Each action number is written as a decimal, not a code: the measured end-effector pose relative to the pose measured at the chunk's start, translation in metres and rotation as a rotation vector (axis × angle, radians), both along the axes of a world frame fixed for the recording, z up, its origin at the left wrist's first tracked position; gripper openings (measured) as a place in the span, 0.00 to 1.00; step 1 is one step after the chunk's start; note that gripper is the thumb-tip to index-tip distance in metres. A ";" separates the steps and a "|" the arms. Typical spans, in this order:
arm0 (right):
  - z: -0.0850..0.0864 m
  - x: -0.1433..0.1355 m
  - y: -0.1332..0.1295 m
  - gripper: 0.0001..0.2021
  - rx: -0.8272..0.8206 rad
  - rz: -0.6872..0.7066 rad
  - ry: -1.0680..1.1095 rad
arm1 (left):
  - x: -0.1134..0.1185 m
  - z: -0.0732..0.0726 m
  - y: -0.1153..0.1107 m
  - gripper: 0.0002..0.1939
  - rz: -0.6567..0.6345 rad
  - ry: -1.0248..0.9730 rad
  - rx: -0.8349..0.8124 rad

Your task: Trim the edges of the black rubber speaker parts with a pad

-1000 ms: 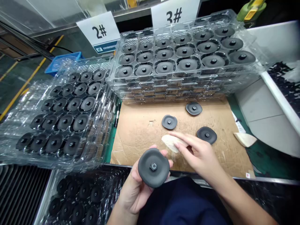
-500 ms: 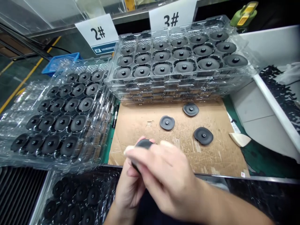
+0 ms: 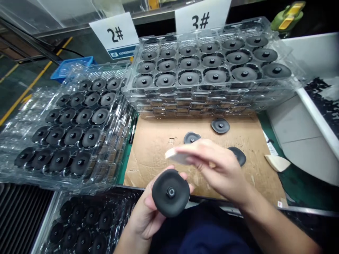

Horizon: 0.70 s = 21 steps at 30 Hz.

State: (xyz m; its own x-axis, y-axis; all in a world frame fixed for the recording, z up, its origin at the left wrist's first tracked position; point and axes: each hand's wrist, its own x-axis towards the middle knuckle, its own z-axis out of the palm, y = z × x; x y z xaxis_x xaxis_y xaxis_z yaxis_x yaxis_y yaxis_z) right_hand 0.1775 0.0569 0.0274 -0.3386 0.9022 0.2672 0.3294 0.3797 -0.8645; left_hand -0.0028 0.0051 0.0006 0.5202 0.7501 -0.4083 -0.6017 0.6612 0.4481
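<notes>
A black rounded disc (image 3: 171, 193) with a small hub at its centre rests in my left hand (image 3: 148, 215), whose fingers wrap round its edge from below. Just above and to the right, my right hand (image 3: 219, 165) pinches a thin pale piece (image 3: 180, 157), blurred by motion and apart from the disc. Beyond my hands lie three similar discs on the cardboard: one at the back (image 3: 220, 126), one in the middle (image 3: 191, 137) and one at the right (image 3: 238, 156), the last two partly covered by my right hand.
Stacked clear trays (image 3: 185, 88) of black discs stand at the back, with another stack (image 3: 106, 155) at the left. More discs sit in a lower tray (image 3: 113, 225). At the right are a pale wedge (image 3: 277, 163) and a white bin (image 3: 315, 123) with black parts.
My right hand has moved up and right, away from the disc, and the pale piece now shows in it. The disc in my left hand now faces up, fully in view.
</notes>
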 end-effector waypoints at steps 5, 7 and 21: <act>-0.074 0.000 -0.026 0.12 -0.309 -0.157 -0.051 | -0.004 -0.004 -0.002 0.27 0.101 -0.106 -0.027; -0.095 -0.002 -0.037 0.11 -0.310 -0.100 -0.079 | -0.004 -0.006 -0.002 0.24 0.129 -0.113 -0.061; -0.007 -0.017 -0.009 0.17 0.111 0.057 -0.155 | -0.004 -0.009 -0.017 0.26 0.251 0.020 -0.023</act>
